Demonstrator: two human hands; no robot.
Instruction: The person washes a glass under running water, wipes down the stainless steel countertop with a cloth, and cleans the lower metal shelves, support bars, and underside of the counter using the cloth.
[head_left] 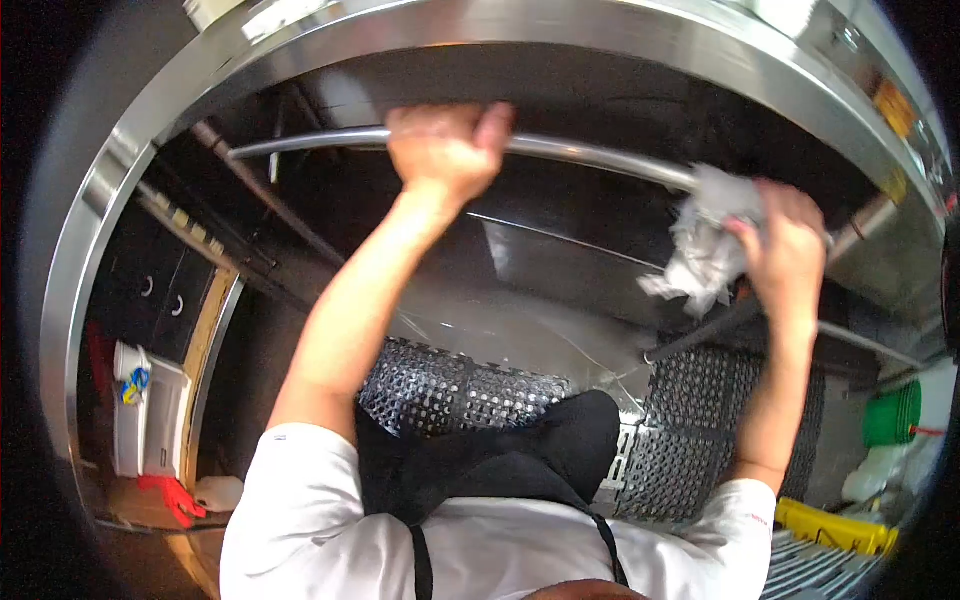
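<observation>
My left hand [447,150] is wrapped around a long metal bar [600,158] that runs across under the steel counter edge. Further right, my right hand [785,230] grips a crumpled white cloth [705,240], pressed against the bar's right part. Loose ends of the cloth hang below that hand. Whether it is fabric or paper, I cannot tell. Motion slightly blurs both hands.
A curved-looking steel counter edge [540,28] arches over the bar. Black perforated rubber mats [470,390] lie on the wet-looking floor. At left stands a white container [155,420]; at right are a green bucket [892,415] and a yellow bin [840,528].
</observation>
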